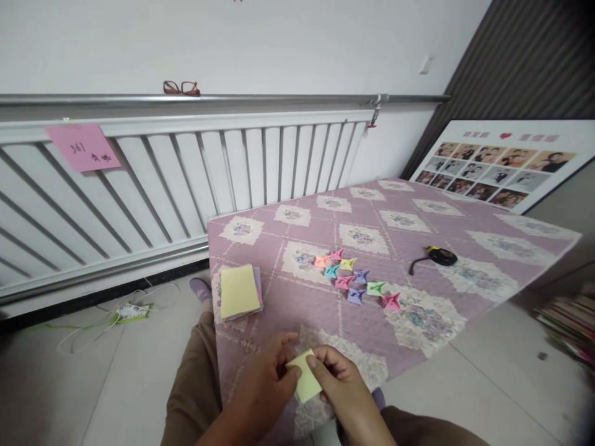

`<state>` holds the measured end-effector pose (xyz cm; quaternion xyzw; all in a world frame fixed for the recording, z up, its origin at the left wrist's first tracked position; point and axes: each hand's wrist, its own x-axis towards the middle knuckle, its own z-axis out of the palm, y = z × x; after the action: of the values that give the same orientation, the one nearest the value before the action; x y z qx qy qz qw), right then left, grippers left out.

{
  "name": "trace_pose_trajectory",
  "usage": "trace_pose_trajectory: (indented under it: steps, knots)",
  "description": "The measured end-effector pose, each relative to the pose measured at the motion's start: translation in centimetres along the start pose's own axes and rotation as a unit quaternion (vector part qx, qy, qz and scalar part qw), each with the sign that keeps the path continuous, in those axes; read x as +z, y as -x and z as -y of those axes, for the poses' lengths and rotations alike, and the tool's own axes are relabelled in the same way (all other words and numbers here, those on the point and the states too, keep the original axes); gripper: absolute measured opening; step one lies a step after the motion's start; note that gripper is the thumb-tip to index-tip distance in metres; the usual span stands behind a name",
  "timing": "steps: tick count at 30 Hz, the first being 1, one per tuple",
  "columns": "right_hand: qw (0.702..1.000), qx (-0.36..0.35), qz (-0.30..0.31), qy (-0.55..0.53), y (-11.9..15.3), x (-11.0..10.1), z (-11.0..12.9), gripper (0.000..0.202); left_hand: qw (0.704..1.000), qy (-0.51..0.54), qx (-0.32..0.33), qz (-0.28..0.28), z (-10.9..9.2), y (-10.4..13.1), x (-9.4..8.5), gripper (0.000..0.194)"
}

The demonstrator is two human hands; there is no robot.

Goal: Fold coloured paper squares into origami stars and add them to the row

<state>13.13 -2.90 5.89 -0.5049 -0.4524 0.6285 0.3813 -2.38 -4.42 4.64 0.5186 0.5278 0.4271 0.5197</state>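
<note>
Near the table's front edge, a small folded yellow-green paper (307, 379) is held between my two hands. My left hand (270, 378) pinches its left edge with the thumb on top. On its upper right, my right hand (341, 384) grips it, thumb over the paper. A stack of coloured paper sheets (239, 292), yellow on top, lies at the table's left edge. Several small folded paper pieces (356, 296) in pink, orange, yellow, blue, purple and green stand grouped mid-table, beyond my hands.
The table (320, 232) has a purple floral cloth. A black tape measure (441, 256) lies on its right part. Behind are a white radiator (260, 167) and a photo board (488, 164). A power strip (132, 313) with cables is on the floor at left.
</note>
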Motion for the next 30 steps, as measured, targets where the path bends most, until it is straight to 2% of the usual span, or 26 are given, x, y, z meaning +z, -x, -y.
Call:
trace_pose_trajectory:
  steps: [3,6,9,12,16,23,28,30]
  knots:
    - [1.000,-0.005,-0.021,-0.017,0.2,0.2,0.2,0.046,0.997,0.072,-0.028,0.001,-0.1,-0.1,0.3,0.044]
    - [0.998,-0.026,-0.042,-0.028,0.2,0.3,0.3,0.045,0.988,0.133,-0.065,0.053,-0.2,-0.2,0.7,0.035]
    - [0.997,-0.033,-0.055,-0.034,0.1,0.4,0.2,0.045,0.984,0.112,-0.102,0.088,-0.3,0.1,1.2,0.026]
    - [0.997,-0.035,-0.056,-0.034,-0.2,0.3,0.1,0.045,0.987,0.073,-0.123,0.075,-0.4,0.5,1.6,0.022]
    - [0.997,-0.040,-0.063,-0.012,-0.3,0.3,-0.1,0.049,0.990,0.042,-0.114,0.065,0.0,0.9,1.7,0.017]
    - [0.997,-0.009,-0.068,-0.045,-0.9,0.4,-1.2,0.047,0.989,0.001,-0.108,0.099,1.4,0.6,1.1,0.012]
    - [0.998,-0.002,-0.059,-0.007,-1.3,0.0,-2.2,0.045,0.996,0.011,-0.075,0.040,1.8,-0.6,0.0,0.018]
    - [0.999,-0.006,-0.049,0.002,-1.4,-0.2,-2.5,0.044,0.996,-0.009,-0.080,0.033,1.8,-1.1,-0.4,0.014]
